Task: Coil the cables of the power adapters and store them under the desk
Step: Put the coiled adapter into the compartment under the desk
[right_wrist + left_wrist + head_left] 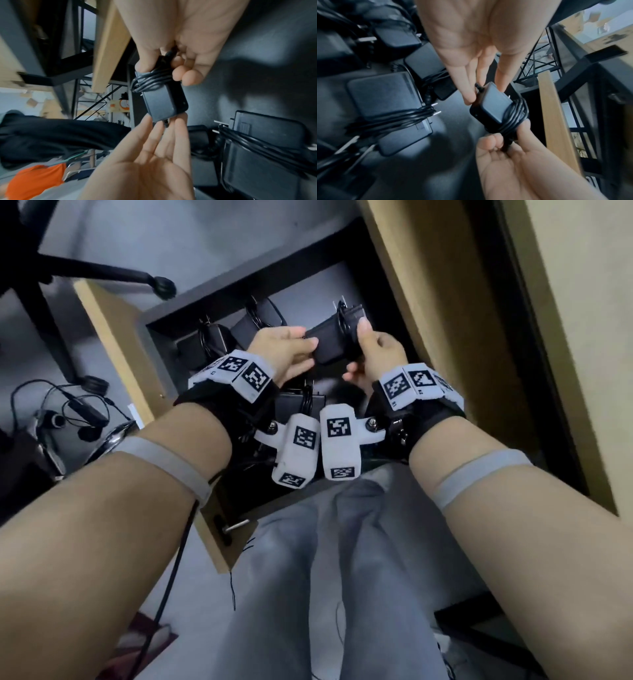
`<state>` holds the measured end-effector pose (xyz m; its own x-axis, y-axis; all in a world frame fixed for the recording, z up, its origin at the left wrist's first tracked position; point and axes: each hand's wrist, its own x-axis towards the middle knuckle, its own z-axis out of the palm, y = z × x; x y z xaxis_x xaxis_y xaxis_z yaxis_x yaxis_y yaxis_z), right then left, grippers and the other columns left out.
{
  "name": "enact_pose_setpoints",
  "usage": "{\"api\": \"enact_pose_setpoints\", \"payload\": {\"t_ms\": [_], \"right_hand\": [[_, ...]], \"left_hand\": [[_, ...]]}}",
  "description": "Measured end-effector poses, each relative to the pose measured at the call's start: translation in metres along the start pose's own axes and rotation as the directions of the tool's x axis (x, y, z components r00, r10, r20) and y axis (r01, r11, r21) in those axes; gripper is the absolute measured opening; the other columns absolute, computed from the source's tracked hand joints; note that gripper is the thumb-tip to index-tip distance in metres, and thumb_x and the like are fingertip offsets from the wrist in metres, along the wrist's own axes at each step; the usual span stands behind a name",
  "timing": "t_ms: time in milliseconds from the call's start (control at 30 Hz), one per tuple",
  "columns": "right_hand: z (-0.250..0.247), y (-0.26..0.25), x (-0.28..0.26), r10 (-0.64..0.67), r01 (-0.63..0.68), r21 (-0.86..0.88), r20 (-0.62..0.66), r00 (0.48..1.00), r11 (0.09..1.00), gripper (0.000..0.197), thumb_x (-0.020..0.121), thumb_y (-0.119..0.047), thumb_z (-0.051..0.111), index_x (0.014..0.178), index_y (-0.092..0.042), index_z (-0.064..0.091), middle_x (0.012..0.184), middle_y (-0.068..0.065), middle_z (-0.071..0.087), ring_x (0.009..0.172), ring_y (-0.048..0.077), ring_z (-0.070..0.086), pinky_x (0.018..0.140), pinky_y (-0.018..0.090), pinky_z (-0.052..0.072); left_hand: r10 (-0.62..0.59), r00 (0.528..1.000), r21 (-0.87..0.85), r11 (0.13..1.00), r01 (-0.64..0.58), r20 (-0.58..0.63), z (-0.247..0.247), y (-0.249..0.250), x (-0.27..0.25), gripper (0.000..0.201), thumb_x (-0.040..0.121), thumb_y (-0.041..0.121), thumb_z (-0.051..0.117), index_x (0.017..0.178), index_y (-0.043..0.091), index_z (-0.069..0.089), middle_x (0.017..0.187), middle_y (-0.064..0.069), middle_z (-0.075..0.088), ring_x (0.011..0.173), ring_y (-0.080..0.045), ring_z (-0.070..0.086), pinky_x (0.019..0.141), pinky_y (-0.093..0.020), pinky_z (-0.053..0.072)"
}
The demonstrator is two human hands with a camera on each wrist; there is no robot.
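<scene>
I hold a black power adapter (325,345) (489,104) (163,102) over the black compartment floor (453,142) under the desk. Its black cable (515,115) (150,81) is coiled round one end. My left hand (310,345) (485,90) pinches the bare end between nearly straight fingers and thumb. My right hand (358,349) (159,70) grips the coiled end, thumb on top and fingers curled beneath. Several other wrapped adapters (212,340) (388,97) (264,148) lie in the compartment to the left.
A wooden desk panel (445,337) stands close on the right and a wooden side panel (113,344) on the left. An office chair base (102,272) and loose cables (78,412) are on the floor at left. My knees (325,577) are below.
</scene>
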<state>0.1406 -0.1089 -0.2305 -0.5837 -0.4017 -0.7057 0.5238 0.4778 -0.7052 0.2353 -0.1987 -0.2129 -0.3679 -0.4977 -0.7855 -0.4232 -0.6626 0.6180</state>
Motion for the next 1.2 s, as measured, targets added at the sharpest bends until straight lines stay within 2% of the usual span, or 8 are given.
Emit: {"api": "enact_pose_setpoints", "payload": {"t_ms": [67, 167, 433, 633, 800, 933, 1067, 1200], "right_hand": [[0.002, 0.004, 0.018, 0.025, -0.025, -0.002, -0.027, 0.999, 1.000, 0.027, 0.093, -0.041, 0.048, 0.089, -0.014, 0.051, 0.055, -0.001, 0.047, 0.034, 0.005, 0.043, 0.049, 0.025, 0.044], [0.007, 0.009, 0.038, 0.026, -0.027, -0.005, -0.028, 0.999, 1.000, 0.028, 0.093, -0.037, 0.050, 0.107, -0.013, 0.051, 0.067, -0.001, 0.050, 0.043, 0.007, 0.044, 0.046, 0.022, 0.044], [0.011, 0.017, 0.048, 0.171, -0.171, -0.063, 0.000, 0.985, 0.983, 0.036, 0.093, -0.038, 0.050, 0.116, -0.010, 0.053, 0.070, 0.004, 0.051, 0.048, 0.009, 0.049, 0.046, 0.021, 0.050], [0.009, 0.011, 0.019, 0.328, -0.328, -0.078, -0.013, 0.945, 0.942, 0.041, 0.095, -0.038, 0.047, 0.132, -0.028, 0.035, 0.083, 0.008, 0.050, 0.055, 0.016, 0.053, 0.053, 0.028, 0.052], [0.003, -0.018, -0.046, 0.432, -0.431, -0.063, 0.013, 0.902, 0.900, 0.012, 0.096, -0.032, 0.046, 0.092, -0.021, 0.049, 0.074, 0.006, 0.050, 0.055, 0.017, 0.051, 0.051, 0.029, 0.047], [-0.018, -0.061, -0.109, 0.359, -0.359, -0.021, 0.090, 0.929, 0.933, 0.010, 0.094, -0.025, 0.050, 0.099, -0.016, 0.054, 0.072, 0.003, 0.055, 0.057, 0.016, 0.052, 0.046, 0.023, 0.044], [-0.062, -0.111, -0.157, 0.242, -0.251, 0.081, 0.109, 0.964, 0.965, 0.015, 0.094, -0.025, 0.048, 0.082, -0.017, 0.054, 0.071, 0.002, 0.054, 0.059, 0.014, 0.052, 0.051, 0.023, 0.042], [-0.129, -0.147, -0.184, 0.146, -0.152, 0.125, 0.057, 0.988, 0.980, 0.015, 0.091, -0.026, 0.052, 0.096, -0.015, 0.060, 0.069, 0.000, 0.053, 0.058, 0.013, 0.052, 0.052, 0.024, 0.044]], "left_hand": [[-0.027, 0.999, -0.013, 1.000, 0.028, 0.028, -0.003, -0.002, 0.016, 0.041, 0.087, -0.006, 0.053, 0.128, -0.004, 0.046, 0.086, -0.007, 0.056, 0.071, -0.014, 0.053, 0.070, -0.022, 0.055], [-0.082, 0.984, 0.000, 0.997, 0.083, 0.157, -0.009, -0.004, 0.026, 0.034, 0.087, -0.009, 0.048, 0.121, -0.005, 0.052, 0.107, -0.017, 0.059, 0.083, -0.021, 0.056, 0.075, -0.025, 0.057], [-0.197, 0.959, 0.021, 0.980, 0.197, 0.205, -0.017, 0.001, 0.026, 0.040, 0.091, -0.001, 0.050, 0.128, 0.008, 0.039, 0.104, -0.020, 0.050, 0.085, -0.031, 0.061, 0.071, -0.036, 0.057], [-0.244, 0.943, 0.083, 0.969, 0.231, 0.224, -0.027, 0.009, 0.005, 0.047, 0.095, 0.009, 0.046, 0.140, 0.015, 0.034, 0.112, -0.018, 0.057, 0.086, -0.027, 0.062, 0.076, -0.033, 0.052], [-0.150, 0.962, 0.012, 0.988, 0.151, 0.230, -0.037, 0.032, -0.046, 0.031, 0.097, 0.018, 0.041, 0.127, 0.017, 0.049, 0.111, -0.005, 0.065, 0.090, -0.015, 0.065, 0.078, -0.026, 0.052], [-0.069, 0.950, -0.041, 0.995, 0.086, 0.306, -0.021, 0.062, -0.104, 0.018, 0.096, 0.020, 0.043, 0.106, 0.022, 0.059, 0.092, 0.003, 0.072, 0.076, -0.008, 0.067, 0.069, -0.022, 0.050], [0.002, 0.909, -0.040, 0.999, 0.016, 0.416, 0.026, 0.094, -0.148, 0.017, 0.096, 0.018, 0.043, 0.103, 0.018, 0.059, 0.077, 0.005, 0.071, 0.066, -0.008, 0.066, 0.060, -0.018, 0.051], [0.006, 0.833, 0.068, 0.996, -0.053, 0.554, 0.103, 0.121, -0.179, 0.016, 0.096, 0.017, 0.043, 0.102, 0.016, 0.057, 0.075, 0.003, 0.070, 0.063, -0.008, 0.065, 0.058, -0.019, 0.052]]}}
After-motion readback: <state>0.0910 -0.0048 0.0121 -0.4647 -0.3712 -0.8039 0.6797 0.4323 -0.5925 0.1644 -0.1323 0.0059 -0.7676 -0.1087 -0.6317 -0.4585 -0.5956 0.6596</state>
